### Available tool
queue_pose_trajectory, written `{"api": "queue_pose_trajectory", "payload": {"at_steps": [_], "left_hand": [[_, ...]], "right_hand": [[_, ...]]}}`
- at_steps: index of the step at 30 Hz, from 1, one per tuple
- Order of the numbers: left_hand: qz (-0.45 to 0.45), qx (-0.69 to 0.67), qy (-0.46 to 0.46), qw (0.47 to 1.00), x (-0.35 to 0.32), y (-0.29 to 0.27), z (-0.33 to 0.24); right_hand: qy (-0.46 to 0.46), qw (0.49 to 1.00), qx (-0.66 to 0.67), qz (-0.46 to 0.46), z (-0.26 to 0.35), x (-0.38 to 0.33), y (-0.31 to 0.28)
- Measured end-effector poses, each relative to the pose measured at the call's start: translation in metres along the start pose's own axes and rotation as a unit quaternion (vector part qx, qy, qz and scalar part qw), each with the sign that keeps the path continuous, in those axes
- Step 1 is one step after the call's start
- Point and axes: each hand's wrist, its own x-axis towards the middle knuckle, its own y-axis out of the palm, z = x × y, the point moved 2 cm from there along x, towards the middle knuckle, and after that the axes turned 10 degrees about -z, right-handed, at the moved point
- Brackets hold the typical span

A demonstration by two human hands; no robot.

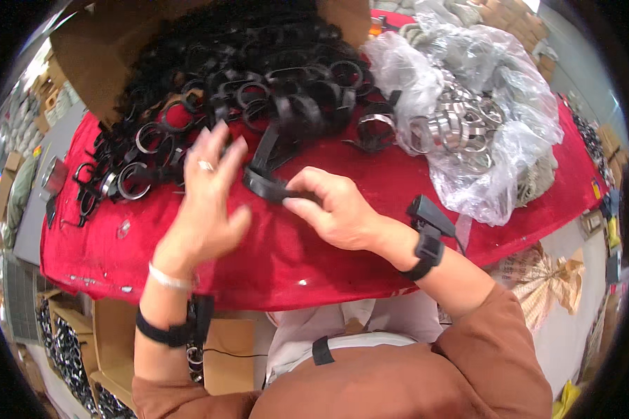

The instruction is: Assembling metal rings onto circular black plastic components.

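My right hand (339,213) pinches a black curved band (264,185) between thumb and forefinger, just above the red cloth. From the band a flat black strap reaches up toward the pile; its exact kind I cannot tell. My left hand (213,185), a little blurred, hovers left of the band with fingers spread and nothing visible in it. Beyond both hands lies a large heap of black straps (258,77), many with round metal or black rings. One loose black piece with a ring (376,131) sits at the heap's right end.
A clear plastic bag (531,136) full of shiny metal rings (465,126) stands at the right of the red-covered table (328,269). An open cardboard box (94,63) backs the heap. Below the table's left edge are more cartons (112,335).
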Motion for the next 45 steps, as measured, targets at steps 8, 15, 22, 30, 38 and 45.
{"api": "queue_pose_trajectory", "payload": {"at_steps": [8,15,22,30,38,45], "left_hand": [[0.084,-0.279,-0.135,0.947,-0.024,0.033,-0.048],[-0.044,-0.539,-0.404,0.738,-0.005,0.055,-0.041],[-0.072,-0.64,-0.466,0.607,-0.001,0.07,-0.047],[-0.059,-0.671,-0.472,0.569,0.013,0.091,-0.068],[-0.054,-0.666,-0.425,0.611,0.013,0.092,-0.071],[0.0,-0.743,-0.4,0.537,0.009,0.088,-0.082]], "right_hand": [[0.139,0.966,-0.048,-0.213,-0.03,-0.023,-0.074],[0.06,0.952,-0.257,-0.156,-0.099,0.005,-0.119],[0.434,0.862,0.238,-0.107,-0.067,-0.015,-0.115],[0.352,0.922,0.127,-0.097,-0.03,-0.031,-0.114],[0.15,0.983,-0.01,-0.109,0.002,-0.033,-0.109],[-0.006,0.983,-0.179,-0.04,0.012,-0.04,-0.104]]}}
